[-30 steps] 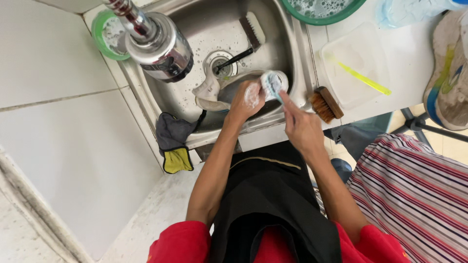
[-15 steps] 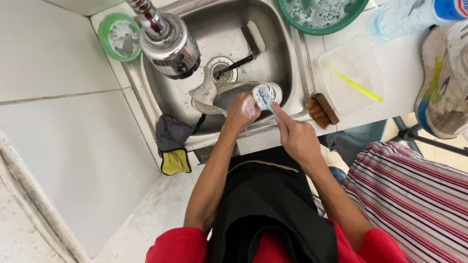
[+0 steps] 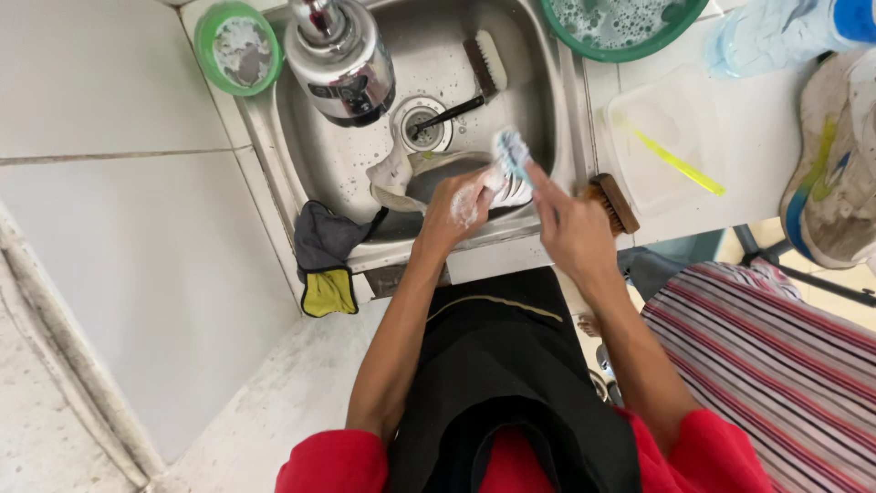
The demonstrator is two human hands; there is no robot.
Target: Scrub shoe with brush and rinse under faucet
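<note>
- My left hand (image 3: 464, 199) is clenched, soapy, around the heel end of a white and grey sports shoe (image 3: 429, 178), pinning it against the near wall of the stainless steel sink (image 3: 547, 91) so it cannot slide.
- My right hand (image 3: 570, 228) pinches a small brush with pale blue-white bristles (image 3: 511, 153); the fingers are closed on its handle, index finger laid along it for pressure. The bristle head sits at the shoe's 2 o'clock, touching or just above it; I cannot quite tell, foam blurs the contact.
- The shoe lies over the sink's near half, at 6 o'clock from the round drain (image 3: 422, 123), so runoff goes straight down.
- A black-handled scrub brush with white bristles (image 3: 474, 78) leans across the drain toward 1 o'clock, parked within reach.
- A chrome tap head (image 3: 339, 59) hangs at 11 o'clock of the drain.
- A green basin of soapy water (image 3: 625, 26) stands at 1 o'clock, on the sink's far-right rim.
- A wooden-backed brush (image 3: 616, 203) rests on the counter edge just beside my right hand, at its 2 o'clock.
- A grey and yellow cloth (image 3: 324, 260) drapes over the sink's front-left corner, at 8 o'clock.
- A second worn sports shoe (image 3: 835, 183) waits on the counter at 3 o'clock.
</note>
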